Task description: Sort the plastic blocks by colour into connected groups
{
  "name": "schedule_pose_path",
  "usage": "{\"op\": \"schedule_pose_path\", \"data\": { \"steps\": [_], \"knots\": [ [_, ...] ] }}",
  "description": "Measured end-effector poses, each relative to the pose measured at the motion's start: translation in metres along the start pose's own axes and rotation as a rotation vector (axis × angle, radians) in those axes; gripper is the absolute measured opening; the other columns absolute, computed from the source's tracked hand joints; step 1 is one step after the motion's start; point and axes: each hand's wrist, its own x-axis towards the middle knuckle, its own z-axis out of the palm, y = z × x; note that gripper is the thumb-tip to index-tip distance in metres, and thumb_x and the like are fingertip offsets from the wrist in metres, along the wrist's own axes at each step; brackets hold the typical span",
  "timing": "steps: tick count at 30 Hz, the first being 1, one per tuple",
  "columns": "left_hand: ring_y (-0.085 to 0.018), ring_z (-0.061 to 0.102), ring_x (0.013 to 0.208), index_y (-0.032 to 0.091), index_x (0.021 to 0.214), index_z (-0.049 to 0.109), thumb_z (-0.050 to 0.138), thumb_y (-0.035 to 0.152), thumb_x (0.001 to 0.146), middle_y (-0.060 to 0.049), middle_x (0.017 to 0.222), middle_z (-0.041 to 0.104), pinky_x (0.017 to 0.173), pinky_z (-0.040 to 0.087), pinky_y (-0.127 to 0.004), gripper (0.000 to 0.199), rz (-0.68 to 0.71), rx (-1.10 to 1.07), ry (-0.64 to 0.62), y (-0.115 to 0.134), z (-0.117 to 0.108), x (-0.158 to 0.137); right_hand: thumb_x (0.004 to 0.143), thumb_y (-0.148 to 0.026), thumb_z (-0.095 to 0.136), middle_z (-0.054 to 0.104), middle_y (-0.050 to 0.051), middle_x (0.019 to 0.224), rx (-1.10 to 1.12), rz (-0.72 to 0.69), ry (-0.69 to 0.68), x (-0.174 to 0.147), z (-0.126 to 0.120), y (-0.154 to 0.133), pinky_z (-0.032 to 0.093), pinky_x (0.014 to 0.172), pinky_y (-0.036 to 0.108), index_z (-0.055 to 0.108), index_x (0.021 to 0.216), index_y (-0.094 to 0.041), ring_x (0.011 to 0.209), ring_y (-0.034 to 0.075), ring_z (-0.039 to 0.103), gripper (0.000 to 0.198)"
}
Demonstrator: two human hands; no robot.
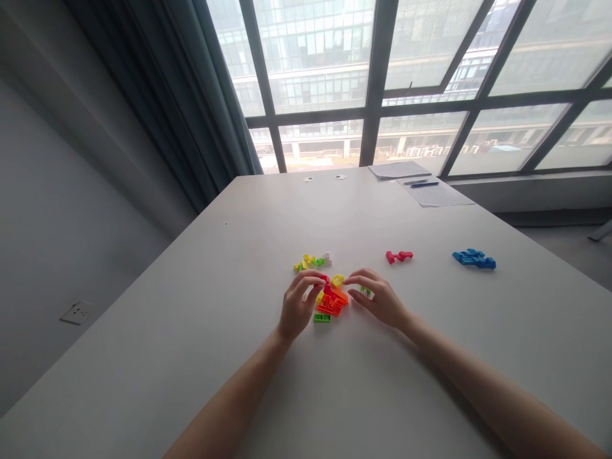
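Note:
My left hand (300, 305) is closed in a pinch on a small pinkish-red plastic block (326, 279), above a loose pile of toy blocks. Orange blocks (333, 302) make up most of that pile. A yellow block (337, 280) lies at its far side, near the fingertips of my right hand (380, 299). That hand is open, thumb and fingers apart, with nothing visible between them. A green block (322, 318) rests at the near side of the pile. Another green piece (366, 291) is partly hidden behind my right hand.
Yellow and green blocks (308, 262) with a white one (327, 257) lie beyond my left hand. Farther right on the white table (201, 331) are red blocks (399, 256) and a blue cluster (474, 259). Papers (442, 194) and a pen (425, 184) lie by the window.

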Motion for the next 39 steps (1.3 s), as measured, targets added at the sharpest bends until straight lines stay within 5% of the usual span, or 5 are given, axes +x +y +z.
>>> {"op": "schedule_pose_path", "data": {
  "steps": [11,17,23,39],
  "knots": [
    [-0.021,0.054,0.109,0.025,0.11,0.056,0.059,0.02,0.09,-0.007,0.111,0.052,0.094,0.05,-0.04,0.021,0.002,0.008,-0.03,0.007,0.011,-0.01,0.087,-0.032,0.065,0.067,0.005,0.097,0.0,0.028,0.024,-0.001,0.012,-0.005,0.05,0.082,0.036,0.058,0.102,-0.024,0.092,0.02,0.062,0.018],
    [-0.02,0.056,0.108,0.023,0.109,0.057,0.062,0.019,0.088,-0.006,0.11,0.055,0.094,0.049,-0.039,0.023,0.071,0.031,-0.05,0.009,0.012,-0.009,0.087,-0.03,0.064,0.068,0.003,0.093,-0.029,-0.015,0.008,-0.001,0.01,-0.004,0.047,0.083,0.035,0.06,0.098,-0.024,0.089,0.018,0.06,0.014],
    [-0.02,0.062,0.103,0.023,0.113,0.056,0.066,0.023,0.085,-0.006,0.107,0.064,0.092,0.05,-0.036,0.029,-0.013,0.048,-0.082,0.004,0.01,-0.01,0.087,-0.031,0.064,0.068,0.005,0.095,-0.059,-0.02,0.038,-0.001,0.004,0.002,0.048,0.082,0.036,0.062,0.102,-0.024,0.088,0.019,0.06,0.016],
    [-0.018,0.063,0.086,0.02,0.092,0.064,0.069,0.025,0.083,-0.004,0.089,0.069,0.081,0.051,-0.032,0.012,-0.006,0.081,-0.07,0.001,0.009,-0.009,0.086,-0.025,0.064,0.071,0.005,0.102,0.08,0.004,-0.003,0.0,0.01,-0.008,0.053,0.084,0.035,0.062,0.111,-0.025,0.095,0.019,0.063,0.026]
  ]
}}
